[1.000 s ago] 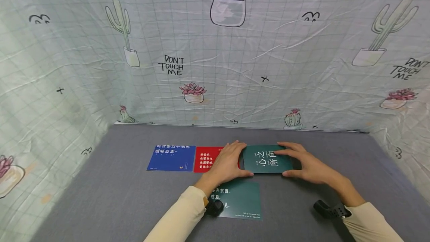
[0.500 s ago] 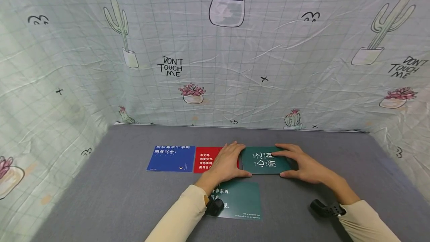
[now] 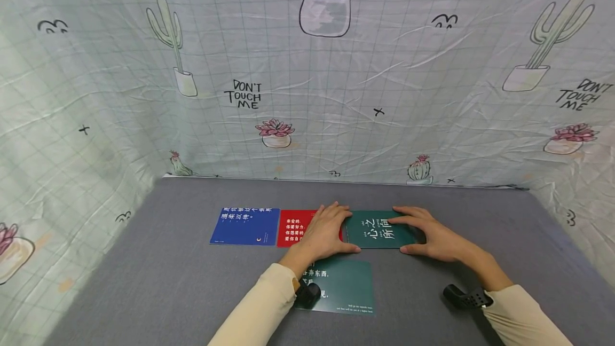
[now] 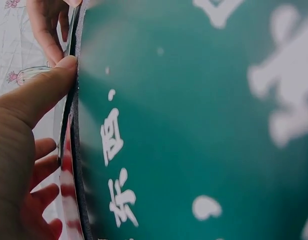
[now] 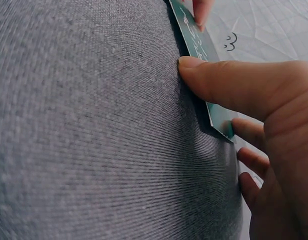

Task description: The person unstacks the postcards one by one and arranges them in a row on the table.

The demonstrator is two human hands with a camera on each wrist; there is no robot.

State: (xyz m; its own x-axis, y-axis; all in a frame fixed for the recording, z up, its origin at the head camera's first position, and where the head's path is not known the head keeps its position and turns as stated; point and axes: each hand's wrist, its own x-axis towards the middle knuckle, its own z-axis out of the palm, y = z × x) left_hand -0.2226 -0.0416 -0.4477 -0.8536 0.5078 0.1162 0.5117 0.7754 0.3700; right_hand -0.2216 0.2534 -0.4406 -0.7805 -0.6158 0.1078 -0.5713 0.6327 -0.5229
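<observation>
A dark green card (image 3: 365,231) with white characters lies between my two hands in the head view, beside the red card (image 3: 294,228). My left hand (image 3: 324,234) spans its left end, thumb at the near edge and fingertips by the far corner. That hand covers part of the red card. My right hand (image 3: 439,236) holds the right end, thumb at the near edge and fingers on its top and far edge. In the right wrist view the green card's corner (image 5: 219,117) shows a dark shadow under it.
A blue card (image 3: 246,227) adjoins the red one on the left. Closer to me, another green card (image 3: 348,290) lies partly under the left wrist. The grey cloth surface (image 3: 144,276) ends at a printed curtain (image 3: 336,79) behind.
The green card and my right hand have shifted slightly left, bringing the card close against the red one. My left hand has barely moved. The other cards stay where they were.
</observation>
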